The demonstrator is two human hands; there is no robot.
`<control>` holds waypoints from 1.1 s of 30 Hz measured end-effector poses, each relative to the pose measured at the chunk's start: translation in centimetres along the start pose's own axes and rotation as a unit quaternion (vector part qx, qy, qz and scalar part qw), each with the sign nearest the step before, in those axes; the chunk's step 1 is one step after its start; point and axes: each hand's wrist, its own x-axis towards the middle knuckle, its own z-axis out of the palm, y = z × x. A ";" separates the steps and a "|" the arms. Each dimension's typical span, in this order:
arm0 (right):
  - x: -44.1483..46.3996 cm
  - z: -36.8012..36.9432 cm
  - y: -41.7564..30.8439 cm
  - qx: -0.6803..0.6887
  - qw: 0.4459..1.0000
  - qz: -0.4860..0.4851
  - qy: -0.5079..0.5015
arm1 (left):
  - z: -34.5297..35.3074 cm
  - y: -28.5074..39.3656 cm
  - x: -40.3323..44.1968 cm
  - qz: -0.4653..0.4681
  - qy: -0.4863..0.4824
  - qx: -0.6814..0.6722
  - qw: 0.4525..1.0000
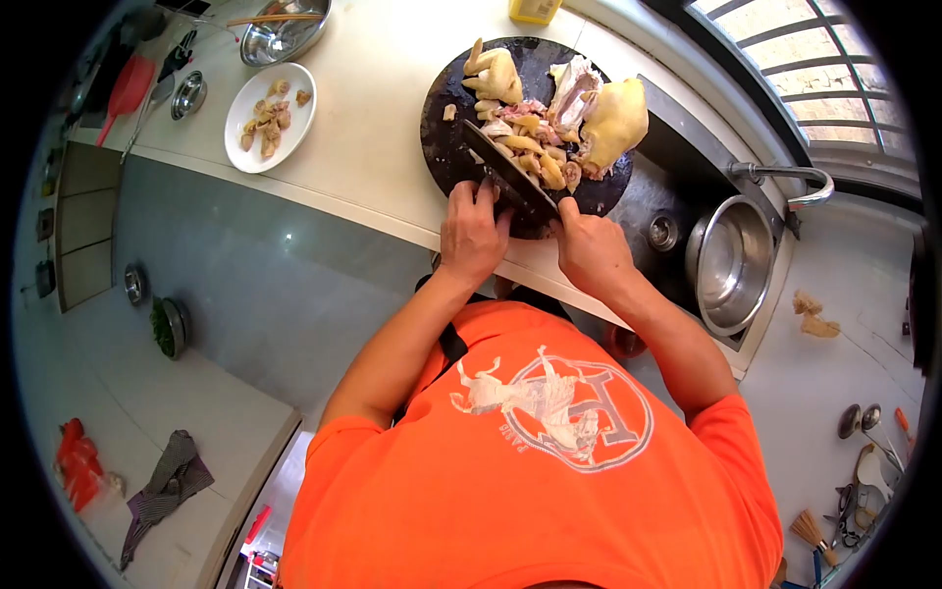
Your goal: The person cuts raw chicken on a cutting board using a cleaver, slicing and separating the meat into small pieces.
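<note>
My right hand (592, 250) is closed round the handle of a dark cleaver (510, 172), whose blade slants up and left over a round black chopping board (446, 147). My left hand (472, 234) lies at the board's near edge, left of the blade, its fingers bent against something too hidden to name. Beyond the blade, cut chicken pieces (535, 152) are heaped on the board. A large yellow-skinned chicken portion (614, 123) sits at the right of the heap, and another piece (494, 75) rests at the top left.
A white plate (238, 147) with meat pieces stands left on the counter, near a steel bowl (280, 39) with chopsticks and a small steel bowl (188, 95). At right, the sink (667, 187) holds a steel basin (731, 265) below a faucet (785, 173).
</note>
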 end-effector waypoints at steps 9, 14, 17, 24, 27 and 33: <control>-1.2 0.3 0.7 0.032 0.999 0.006 0.031 | -0.9 -2.0 3.8 -0.192 0.047 -0.159 0.967; -1.0 1.1 0.3 0.058 0.998 0.008 0.035 | -0.8 -3.4 2.2 -0.277 0.059 -0.183 0.941; -0.5 1.4 -0.2 0.063 0.997 -0.001 0.035 | -0.4 -3.9 1.5 -0.259 0.086 -0.142 0.951; 2.0 0.4 -2.1 0.021 0.998 -0.052 -0.019 | -1.6 -3.4 2.1 -0.225 0.086 -0.051 0.969; 3.0 0.8 -2.2 -0.004 0.998 -0.059 -0.034 | -1.6 -3.7 2.5 -0.210 0.072 -0.045 0.974; 3.1 -1.1 -3.3 -0.004 0.998 -0.054 -0.031 | -1.9 -3.9 2.6 -0.188 0.066 -0.049 0.979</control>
